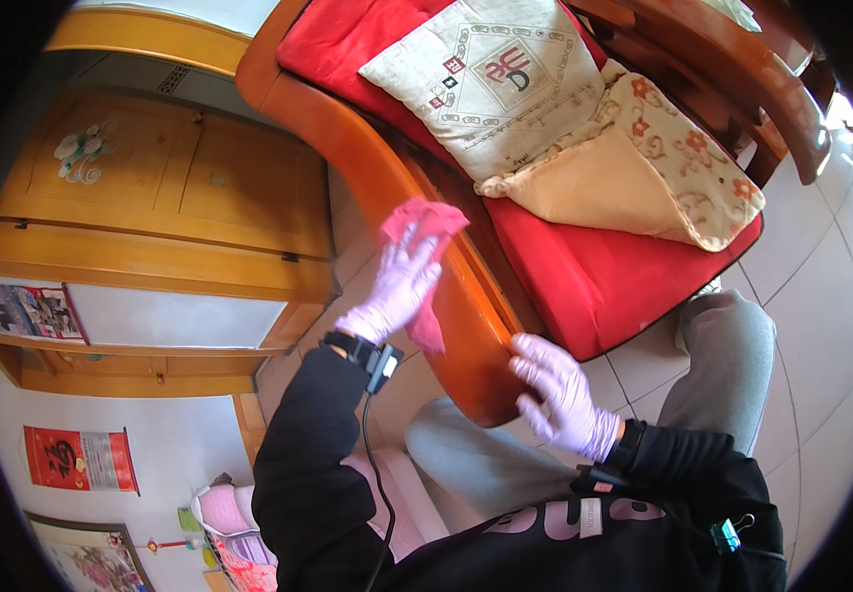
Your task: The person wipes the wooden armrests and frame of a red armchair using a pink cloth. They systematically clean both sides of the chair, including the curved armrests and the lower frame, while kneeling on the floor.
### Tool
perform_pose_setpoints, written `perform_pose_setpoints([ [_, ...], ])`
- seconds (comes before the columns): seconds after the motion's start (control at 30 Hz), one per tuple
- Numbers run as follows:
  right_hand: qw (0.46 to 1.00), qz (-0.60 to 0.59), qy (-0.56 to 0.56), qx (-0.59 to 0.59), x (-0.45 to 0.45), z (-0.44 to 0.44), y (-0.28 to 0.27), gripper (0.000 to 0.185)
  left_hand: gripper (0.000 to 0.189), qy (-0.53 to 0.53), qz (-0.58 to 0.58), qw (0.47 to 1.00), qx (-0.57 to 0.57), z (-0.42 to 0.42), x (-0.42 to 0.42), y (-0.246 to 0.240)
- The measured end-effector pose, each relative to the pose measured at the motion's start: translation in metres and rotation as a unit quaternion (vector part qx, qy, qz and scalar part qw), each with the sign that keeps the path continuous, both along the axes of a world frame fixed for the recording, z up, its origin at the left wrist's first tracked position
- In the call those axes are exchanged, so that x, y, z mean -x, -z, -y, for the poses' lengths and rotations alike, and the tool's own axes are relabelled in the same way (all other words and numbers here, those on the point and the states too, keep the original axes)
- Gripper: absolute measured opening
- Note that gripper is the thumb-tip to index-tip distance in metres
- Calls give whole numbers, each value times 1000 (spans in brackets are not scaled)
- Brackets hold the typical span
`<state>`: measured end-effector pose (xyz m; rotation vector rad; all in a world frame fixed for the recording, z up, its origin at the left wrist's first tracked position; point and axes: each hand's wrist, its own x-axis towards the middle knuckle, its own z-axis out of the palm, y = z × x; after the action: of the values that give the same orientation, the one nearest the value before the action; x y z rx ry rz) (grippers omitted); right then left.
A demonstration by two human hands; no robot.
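Note:
My left hand [394, 285], in a thin lilac glove, lies over a crumpled pink cloth [432, 218] on the wooden armrest [367, 174] of a sofa. Part of the cloth hangs down over the armrest's outer side. Nearer to me, my right hand [558, 388], gloved the same way, rests its fingertips against the rounded front end of that armrest and holds nothing. Beside the armrest lies the red seat cushion [582, 288], which bears a pale printed pillow [426, 81] and a floral fabric piece [681, 148] with a folded-back peach side [604, 177].
A yellow wooden cabinet [249, 192] with a painted flower stands to the left. Another curved wooden armrest [759, 55] is at the upper right. Tiled floor [811, 296] shows around the sofa. A black cable [378, 473] runs from my left wrist along my body.

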<state>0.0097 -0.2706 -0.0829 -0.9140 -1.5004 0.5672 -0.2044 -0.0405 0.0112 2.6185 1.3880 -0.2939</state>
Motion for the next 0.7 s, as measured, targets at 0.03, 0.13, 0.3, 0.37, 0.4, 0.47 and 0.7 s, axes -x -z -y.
perform_pose_setpoints([
  [0.03, 999, -15, -31, -3, 6, -1, 2, 50, 63, -29, -15, 999, 12, -25, 1, -1],
  [0.13, 993, 102, -55, -3, 22, -6, 11, 58, 65, -102, 2, 993, 53, -92, 8, -3],
  [0.3, 990, 134, -46, -26, 29, -13, 23, 50, 69, -185, -6, 981, 51, -190, 10, -5],
  [0.37, 988, 147, -44, -33, 28, -13, 26, 46, 71, -207, -18, 978, 18, -224, 7, -2],
  [0.4, 986, 154, -51, -34, 28, -13, 28, 43, 72, -205, -5, 979, -7, -239, 6, -1],
  [0.47, 987, 144, -58, -34, 28, -14, 31, 41, 74, -218, -16, 975, -32, -263, 6, -1],
  [0.7, 992, 104, -53, -49, 25, -15, 29, 42, 73, -219, -15, 974, -60, -258, 1, 5],
])
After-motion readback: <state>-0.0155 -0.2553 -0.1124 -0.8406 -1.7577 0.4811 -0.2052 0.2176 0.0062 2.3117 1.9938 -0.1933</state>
